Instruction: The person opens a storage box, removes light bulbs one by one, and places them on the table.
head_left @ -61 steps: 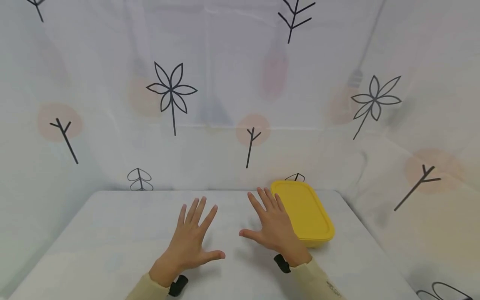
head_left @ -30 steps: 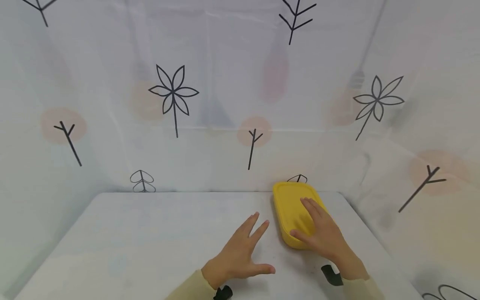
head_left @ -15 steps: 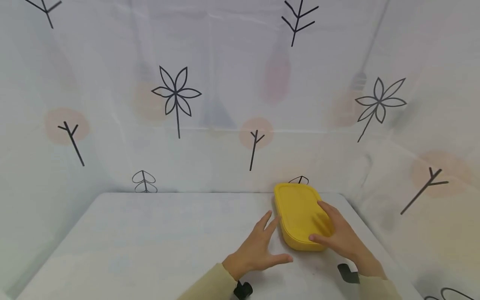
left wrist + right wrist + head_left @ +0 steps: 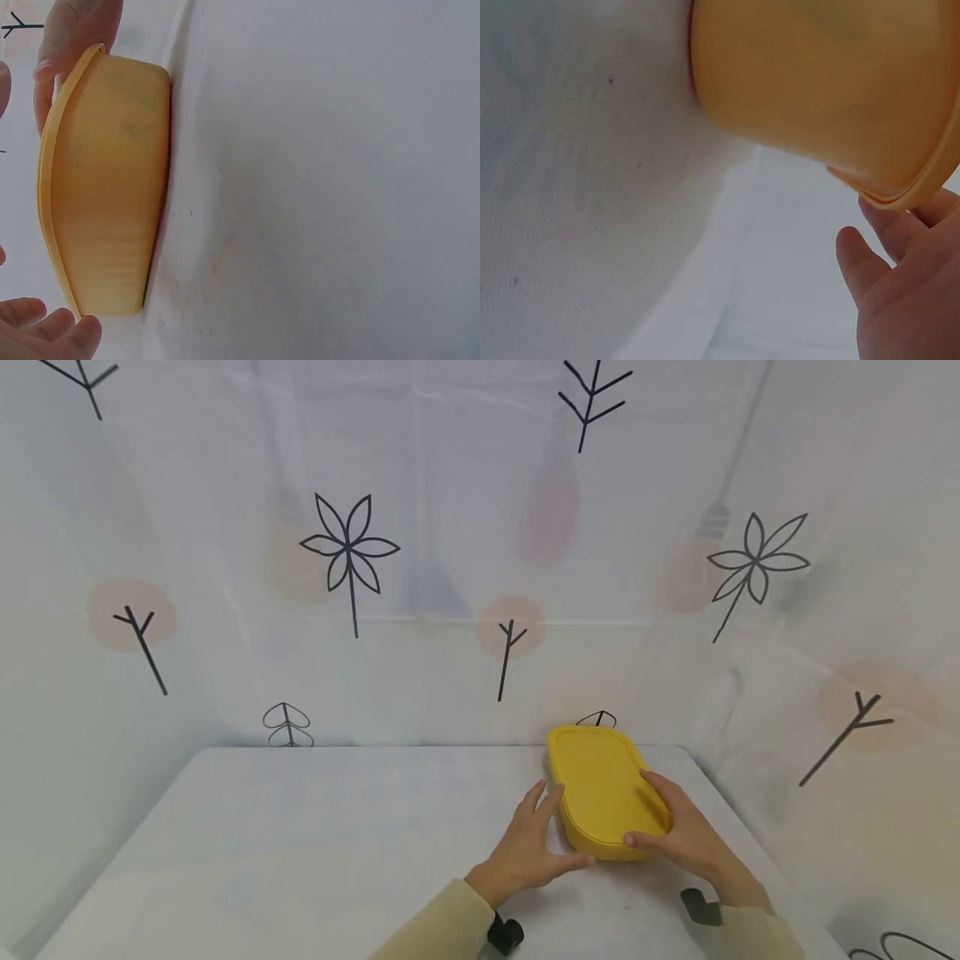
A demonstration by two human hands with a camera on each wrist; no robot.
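Note:
A yellow lidded plastic container sits at the right of the table, with a hand on either side of it. My right hand lies along its right side; the thumb is over the near corner of the lid. In the right wrist view, the right hand's fingers meet the lid rim from outside. My left hand is spread at the left side, its fingertips right at the lid's left edge. The left wrist view shows left fingertips at the lid's corner, and the container's wall stands on the table.
The white table reaches back to a pale cloth backdrop printed with black plant drawings and faint coloured shapes. Side cloths flank the table. Each wrist wears a small black device below the sleeve.
Both hands moved right from over the table, coming to either side of the yellow container. In the last half second the left hand crept closer to it. The container stays in place.

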